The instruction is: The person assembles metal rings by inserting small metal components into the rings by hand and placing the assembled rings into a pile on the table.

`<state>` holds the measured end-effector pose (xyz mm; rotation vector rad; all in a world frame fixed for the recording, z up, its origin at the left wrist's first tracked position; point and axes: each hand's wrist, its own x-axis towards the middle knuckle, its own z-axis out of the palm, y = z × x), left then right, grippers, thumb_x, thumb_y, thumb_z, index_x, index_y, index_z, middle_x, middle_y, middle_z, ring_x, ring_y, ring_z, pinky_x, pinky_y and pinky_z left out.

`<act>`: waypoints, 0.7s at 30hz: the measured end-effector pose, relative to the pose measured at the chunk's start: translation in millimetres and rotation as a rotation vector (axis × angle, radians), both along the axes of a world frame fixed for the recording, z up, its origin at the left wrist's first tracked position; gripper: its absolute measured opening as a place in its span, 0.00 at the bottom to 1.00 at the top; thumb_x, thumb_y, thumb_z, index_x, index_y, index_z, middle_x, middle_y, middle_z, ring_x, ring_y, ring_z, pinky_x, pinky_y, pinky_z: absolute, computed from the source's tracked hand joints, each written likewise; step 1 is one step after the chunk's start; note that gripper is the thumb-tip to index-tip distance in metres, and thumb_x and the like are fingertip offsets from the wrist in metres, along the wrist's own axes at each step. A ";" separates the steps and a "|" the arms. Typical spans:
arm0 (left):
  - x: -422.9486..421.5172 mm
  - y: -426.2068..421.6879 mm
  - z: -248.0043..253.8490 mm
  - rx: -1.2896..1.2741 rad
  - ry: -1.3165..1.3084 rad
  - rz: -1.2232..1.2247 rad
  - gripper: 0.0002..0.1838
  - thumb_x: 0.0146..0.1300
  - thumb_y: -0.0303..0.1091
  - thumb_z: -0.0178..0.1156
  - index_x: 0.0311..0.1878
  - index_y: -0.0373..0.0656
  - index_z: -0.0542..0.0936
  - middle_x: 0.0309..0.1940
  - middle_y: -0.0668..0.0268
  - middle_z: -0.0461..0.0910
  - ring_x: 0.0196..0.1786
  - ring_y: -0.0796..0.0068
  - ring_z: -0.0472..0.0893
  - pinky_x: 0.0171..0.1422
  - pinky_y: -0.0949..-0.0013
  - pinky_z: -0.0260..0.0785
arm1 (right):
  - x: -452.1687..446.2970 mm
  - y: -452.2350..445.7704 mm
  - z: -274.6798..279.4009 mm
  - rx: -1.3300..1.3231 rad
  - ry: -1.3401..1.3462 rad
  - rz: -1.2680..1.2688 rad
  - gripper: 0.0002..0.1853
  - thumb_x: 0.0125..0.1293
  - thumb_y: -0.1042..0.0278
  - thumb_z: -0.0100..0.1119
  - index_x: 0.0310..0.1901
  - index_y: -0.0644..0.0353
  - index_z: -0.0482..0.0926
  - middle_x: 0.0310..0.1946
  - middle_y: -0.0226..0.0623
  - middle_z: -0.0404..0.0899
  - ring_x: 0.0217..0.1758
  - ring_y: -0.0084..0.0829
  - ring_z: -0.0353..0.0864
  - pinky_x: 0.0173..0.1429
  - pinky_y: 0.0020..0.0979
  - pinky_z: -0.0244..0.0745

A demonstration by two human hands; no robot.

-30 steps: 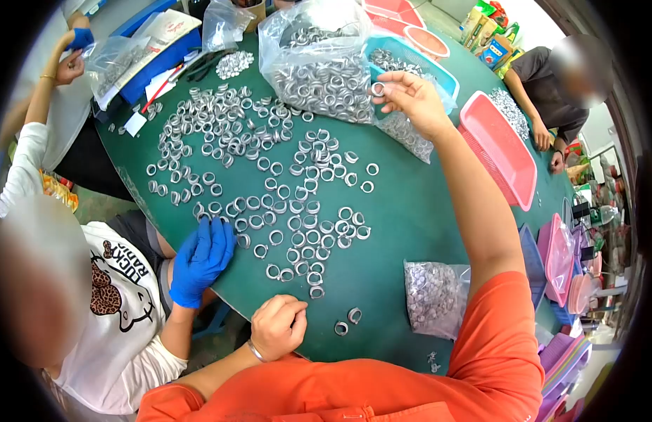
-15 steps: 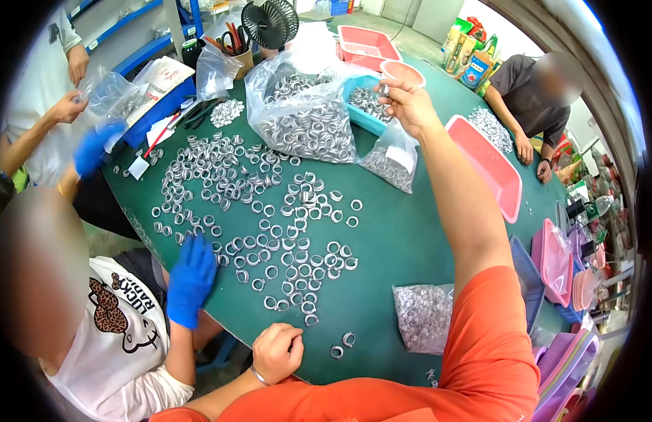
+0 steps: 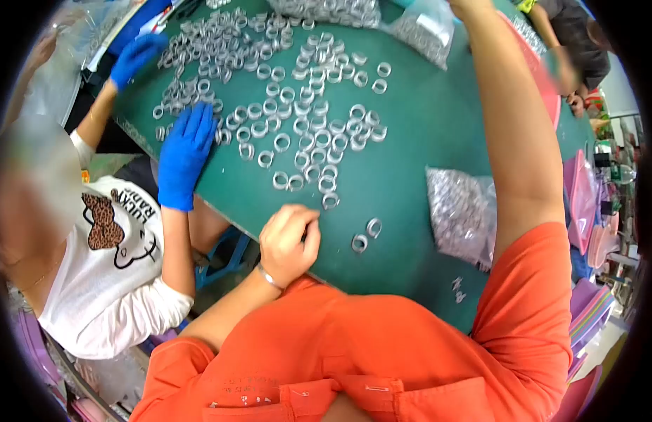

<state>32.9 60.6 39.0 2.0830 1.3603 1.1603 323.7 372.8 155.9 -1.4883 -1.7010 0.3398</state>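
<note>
My left hand (image 3: 289,241) rests at the near table edge with its fingers curled in; nothing shows in them. Just beyond it lie many grey metal rings (image 3: 329,202), scattered over the green table. Two loose rings (image 3: 359,243) sit to its right. Only the base of my right hand (image 3: 471,5) shows at the top edge, and its fingers are cut off. Near that hand is a clear bag of rings (image 3: 423,32). A bag of small metal parts (image 3: 456,214) lies beside my right forearm.
A co-worker's blue-gloved hands (image 3: 185,155) are at the left side of the rings. A larger bag of rings (image 3: 333,10) stands at the back. The pink tray (image 3: 540,67) is past my right arm, with another person beyond. Small pieces (image 3: 458,290) lie near the front.
The view has tilted down, so my right hand, earlier seen holding a ring up, is mostly out of frame. My left hand stays at the edge. The co-worker's farther glove moved toward the rings.
</note>
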 end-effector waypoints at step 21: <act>-3.6 17.4 25.1 -1.017 -0.874 0.016 0.06 0.60 0.23 0.57 0.41 0.35 0.76 0.29 0.65 0.78 0.27 0.80 0.77 0.31 0.76 0.72 | -122.9 -286.9 -89.1 -0.247 0.153 0.257 0.10 0.54 0.79 0.58 0.39 0.61 0.81 0.34 0.38 0.76 0.40 0.40 0.76 0.44 0.37 0.73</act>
